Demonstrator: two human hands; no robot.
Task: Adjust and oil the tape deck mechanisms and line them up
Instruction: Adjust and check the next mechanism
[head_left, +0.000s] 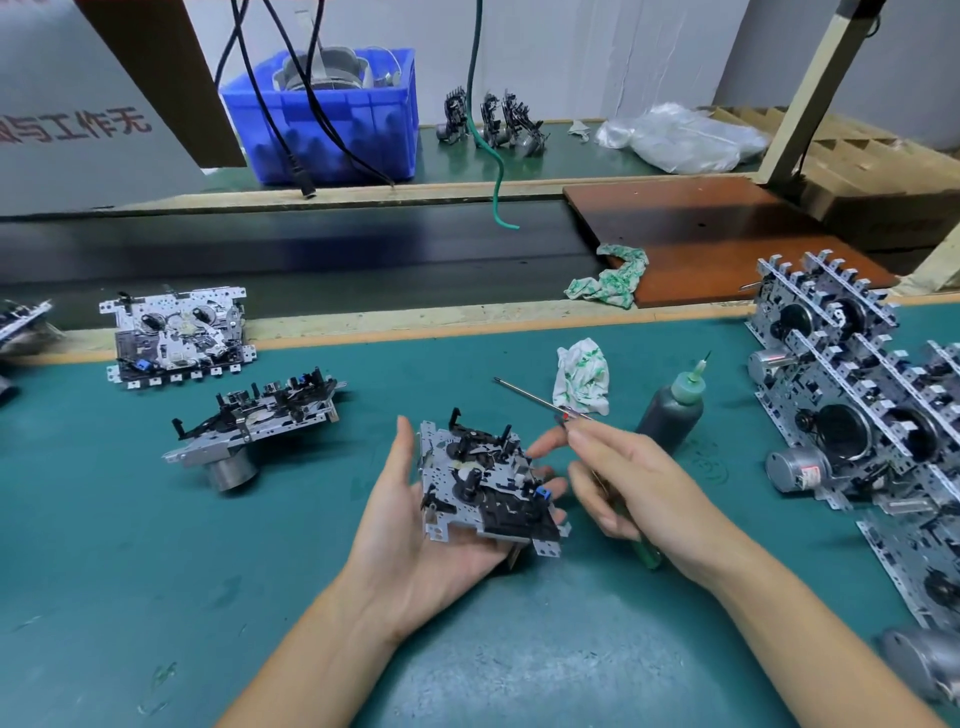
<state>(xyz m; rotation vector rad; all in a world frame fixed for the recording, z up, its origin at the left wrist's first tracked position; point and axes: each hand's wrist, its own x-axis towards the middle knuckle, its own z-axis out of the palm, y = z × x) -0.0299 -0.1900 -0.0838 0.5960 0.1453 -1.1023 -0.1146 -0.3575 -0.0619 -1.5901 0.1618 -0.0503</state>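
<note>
The left hand (410, 525) lies palm up above the green mat (156, 545), fingers spread and nearly straight, carrying a tape deck mechanism (485, 486) flat on the palm and fingers. The right hand (631, 491) sits just beside it, fingers curled round a screwdriver (540, 400) and pinching it near the red mark; the thin shaft points up and away to the left, clear of the mechanism, and the green handle end pokes out below the hand. Behind the right hand stands a dark oil bottle (670, 415) with a green nozzle, and near it a crumpled cloth (582, 376). Two more mechanisms (179, 338) (260, 421) rest on the mat to the left, well apart from the hands. On the right a stack of mechanisms (852, 395) stands in rows, though how many I cannot quite count.
</note>
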